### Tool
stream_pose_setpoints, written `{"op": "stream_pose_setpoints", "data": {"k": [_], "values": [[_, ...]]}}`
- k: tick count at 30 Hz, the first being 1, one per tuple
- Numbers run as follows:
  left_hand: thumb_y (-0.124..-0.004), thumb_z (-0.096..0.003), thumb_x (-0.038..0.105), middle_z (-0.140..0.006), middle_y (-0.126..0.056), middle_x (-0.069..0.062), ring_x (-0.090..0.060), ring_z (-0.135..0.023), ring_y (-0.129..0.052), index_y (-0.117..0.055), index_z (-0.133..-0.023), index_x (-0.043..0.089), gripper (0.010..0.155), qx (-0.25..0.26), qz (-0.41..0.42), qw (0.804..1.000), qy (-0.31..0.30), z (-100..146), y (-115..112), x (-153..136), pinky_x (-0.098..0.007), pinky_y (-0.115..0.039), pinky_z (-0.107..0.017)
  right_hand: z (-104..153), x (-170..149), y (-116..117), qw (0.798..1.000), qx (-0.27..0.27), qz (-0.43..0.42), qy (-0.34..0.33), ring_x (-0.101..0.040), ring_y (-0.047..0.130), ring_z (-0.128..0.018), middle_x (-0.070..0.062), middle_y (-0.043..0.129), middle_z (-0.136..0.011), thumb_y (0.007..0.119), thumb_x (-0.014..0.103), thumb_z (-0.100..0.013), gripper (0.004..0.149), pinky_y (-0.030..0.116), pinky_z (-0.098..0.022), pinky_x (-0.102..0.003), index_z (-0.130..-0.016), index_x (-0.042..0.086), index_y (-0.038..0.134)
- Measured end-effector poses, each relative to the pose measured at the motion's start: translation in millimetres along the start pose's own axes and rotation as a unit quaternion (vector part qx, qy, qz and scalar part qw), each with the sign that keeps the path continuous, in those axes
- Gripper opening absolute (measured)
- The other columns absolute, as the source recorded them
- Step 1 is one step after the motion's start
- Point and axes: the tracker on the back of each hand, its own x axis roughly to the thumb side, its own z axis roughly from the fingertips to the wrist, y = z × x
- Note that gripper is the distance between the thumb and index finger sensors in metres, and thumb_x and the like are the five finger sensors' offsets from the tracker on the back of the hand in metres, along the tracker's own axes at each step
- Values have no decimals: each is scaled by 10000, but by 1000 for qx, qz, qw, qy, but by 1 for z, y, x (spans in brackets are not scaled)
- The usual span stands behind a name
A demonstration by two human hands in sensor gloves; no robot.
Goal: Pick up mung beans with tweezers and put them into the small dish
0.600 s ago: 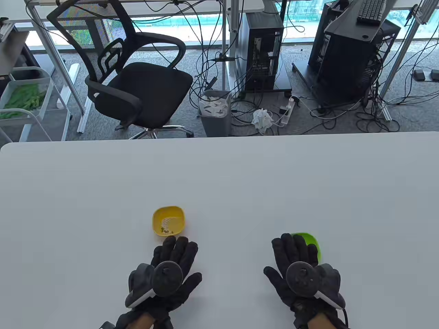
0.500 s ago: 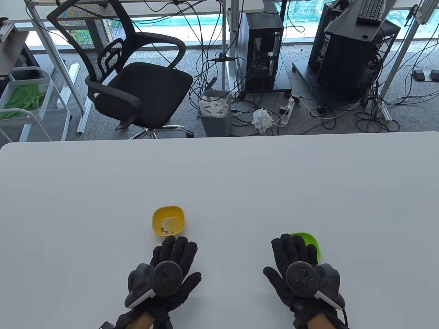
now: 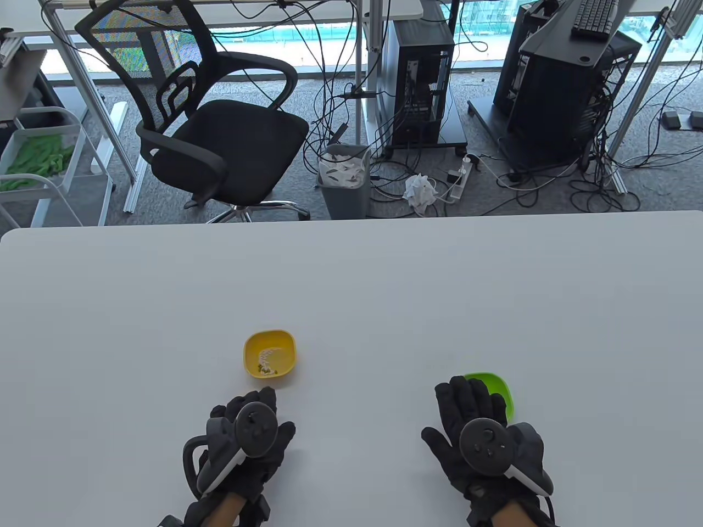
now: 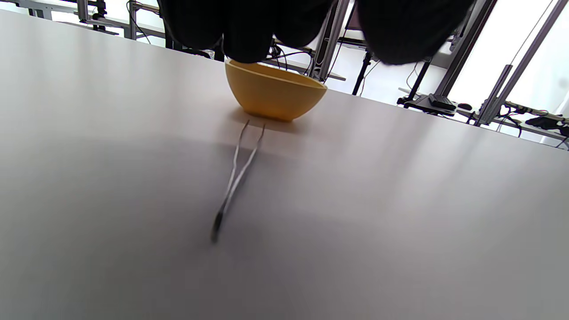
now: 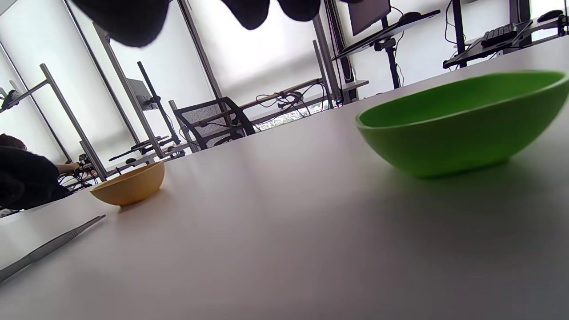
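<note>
The left hand [image 3: 244,439] has pulled back toward 6 o'clock and tilted since half a second ago, fingers now curled above the table [image 3: 351,285]; its grip holds nothing. The tweezers [image 4: 235,178] lie flat beneath it, tips at 12 o'clock just beside the yellow dish [image 3: 270,354], which holds beans [image 3: 266,369]. The right hand [image 3: 478,433] has not moved, fingers spread wide, empty, covering the green bowl's [image 3: 497,387] near edge.
</note>
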Motion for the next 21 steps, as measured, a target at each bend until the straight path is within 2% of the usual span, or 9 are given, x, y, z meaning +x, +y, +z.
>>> {"op": "stream_pose_setpoints", "data": {"k": [5,12,16,19,21], "values": [[-803,-484,575,-1021,-772,-100,-398,-935,-780,-630,-1062,137,746,-44,-21,996,74,-13,-5,-12,-616,-466,-772,0,0,-1,1000,-1,-14,-2,-474,162,-1023,-194,206,-1154,584,529,-554,739,201,-704,-656,-1120,149,301],[-831,-467,605,-995,-786,-69,-379,-917,-785,-650,-1048,142,764,-105,-91,986,97,-42,-24,1,-621,-438,-787,-1,0,1,1000,9,-25,-2,-484,184,-1021,-210,231,-1151,590,526,-556,737,217,-704,-660,-1121,138,318],[-837,-500,520,-896,-849,-50,-353,-822,-855,-716,-979,137,625,-83,-160,980,83,-47,-32,17,-621,-489,-773,-1,1,3,1000,15,-27,-2,-489,196,-1020,-216,244,-1150,593,524,-557,736,228,-706,-661,-1121,132,328],[-784,-518,500,-854,-861,-47,-345,-779,-878,-709,-957,111,591,-81,-222,970,64,-42,-38,28,-624,-518,-762,-1,3,4,1000,16,-26,-7,-489,211,-1021,-217,257,-1150,598,521,-558,732,240,-710,-658,-1119,130,338],[-777,-516,505,-831,-871,-44,-338,-761,-889,-722,-940,114,580,-75,-204,975,49,-38,-38,28,-622,-531,-757,-1,6,5,1000,2,-25,-16,-489,243,-1021,-217,287,-1147,616,513,-556,725,268,-717,-655,-1115,128,363]]}}
